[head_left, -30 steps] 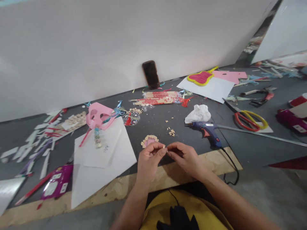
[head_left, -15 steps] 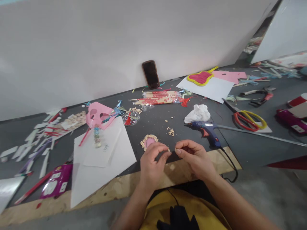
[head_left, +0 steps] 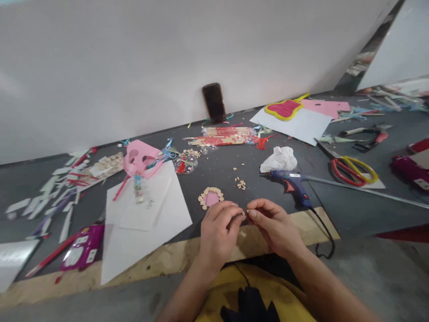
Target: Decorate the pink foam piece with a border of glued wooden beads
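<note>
Close together above the table's front edge, both hands are pinched at the fingertips. My left hand holds a tiny pale wooden piece between thumb and forefinger. My right hand pinches too, its fingertips almost touching the left ones; what is in them is too small to make out. Just beyond the left hand lies a pink card piece ringed with small pale wooden bits. A little pile of similar bits sits beyond the gap between my hands.
A blue hot glue gun lies at the right beside a crumpled white tissue. Farther right are scissors. White paper and a pink mask lie left. Packaged sticks and a phone are at the back.
My hands have drawn closer, so the fingertips now nearly meet. The view has shifted slightly; the things on the table look unmoved.
</note>
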`<state>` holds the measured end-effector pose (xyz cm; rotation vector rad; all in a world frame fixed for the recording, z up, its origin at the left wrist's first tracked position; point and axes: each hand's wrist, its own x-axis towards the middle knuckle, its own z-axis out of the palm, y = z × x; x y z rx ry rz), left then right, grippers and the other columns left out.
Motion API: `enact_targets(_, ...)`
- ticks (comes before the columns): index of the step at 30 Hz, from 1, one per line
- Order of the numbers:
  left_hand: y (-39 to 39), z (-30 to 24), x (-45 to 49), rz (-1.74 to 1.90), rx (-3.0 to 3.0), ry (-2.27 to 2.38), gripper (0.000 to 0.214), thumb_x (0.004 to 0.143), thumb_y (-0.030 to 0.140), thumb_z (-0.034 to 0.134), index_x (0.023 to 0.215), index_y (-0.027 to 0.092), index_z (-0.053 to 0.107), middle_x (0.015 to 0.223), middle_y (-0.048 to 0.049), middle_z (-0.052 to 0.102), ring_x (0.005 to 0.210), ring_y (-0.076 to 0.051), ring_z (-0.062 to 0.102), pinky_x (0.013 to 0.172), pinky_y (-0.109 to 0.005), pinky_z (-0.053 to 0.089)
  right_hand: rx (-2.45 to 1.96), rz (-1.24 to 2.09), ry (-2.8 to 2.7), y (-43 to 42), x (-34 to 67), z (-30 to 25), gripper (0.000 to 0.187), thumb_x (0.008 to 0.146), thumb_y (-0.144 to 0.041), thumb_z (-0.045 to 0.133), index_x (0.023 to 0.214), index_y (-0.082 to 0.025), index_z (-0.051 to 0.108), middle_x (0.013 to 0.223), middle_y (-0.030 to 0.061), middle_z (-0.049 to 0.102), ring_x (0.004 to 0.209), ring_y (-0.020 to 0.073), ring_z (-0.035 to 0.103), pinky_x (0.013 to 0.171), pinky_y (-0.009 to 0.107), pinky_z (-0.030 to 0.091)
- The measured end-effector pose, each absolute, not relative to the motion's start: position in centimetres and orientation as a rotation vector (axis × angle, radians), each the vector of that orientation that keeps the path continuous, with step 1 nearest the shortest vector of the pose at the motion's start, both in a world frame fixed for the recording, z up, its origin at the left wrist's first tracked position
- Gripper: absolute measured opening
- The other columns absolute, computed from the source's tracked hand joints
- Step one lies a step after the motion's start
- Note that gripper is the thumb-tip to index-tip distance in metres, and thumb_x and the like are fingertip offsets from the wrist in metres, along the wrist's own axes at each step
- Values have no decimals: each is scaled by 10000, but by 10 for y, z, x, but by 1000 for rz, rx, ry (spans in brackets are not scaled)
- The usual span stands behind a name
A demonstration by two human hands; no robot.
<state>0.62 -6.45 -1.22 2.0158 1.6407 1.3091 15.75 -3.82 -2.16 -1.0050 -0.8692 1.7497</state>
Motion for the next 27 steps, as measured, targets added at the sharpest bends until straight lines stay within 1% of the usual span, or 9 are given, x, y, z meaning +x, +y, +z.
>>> enact_targets(6, -64, -15, 5, 1279, 2130, 1690, 72, 843, 164, 612, 872, 210, 660, 908, -45, 687, 877, -178, 635, 801, -321, 520, -1118, 1582, -1052, -40, 157, -15, 230, 656, -360, 794, 794, -205, 694, 739, 6, 664, 693, 118, 595, 659, 239, 490)
enact_targets(11, -64, -14, 5, 1261, 2194, 1702, 67, 869, 190, 586, 871, 212, 648, 890, -42, 684, 859, -175, 634, 797, -325, 510, -1186, 1453, -1184, -41, 158, -14, 224, 675, -384, 770, 762, -200, 678, 713, 8, 660, 666, 120, 589, 631, 235, 487)
enact_targets(21, -63, -12, 4, 1254, 2339, 1685, 90, 886, 173, 555, 883, 195, 642, 876, -46, 683, 827, -171, 626, 775, -318, 499, -1189, 1366, -1351, -39, 158, -14, 160, 721, -343, 712, 748, -194, 662, 695, 10, 663, 647, 126, 596, 610, 238, 492)
enact_targets(27, -62, -12, 4, 1266, 2385, 1662, 86, 872, 145, 566, 876, 189, 640, 861, -47, 680, 815, -169, 616, 774, -317, 496, -1209, 1356, -1365, -39, 158, -13, 185, 728, -366, 707, 748, -189, 659, 698, 16, 663, 653, 132, 600, 615, 246, 501)
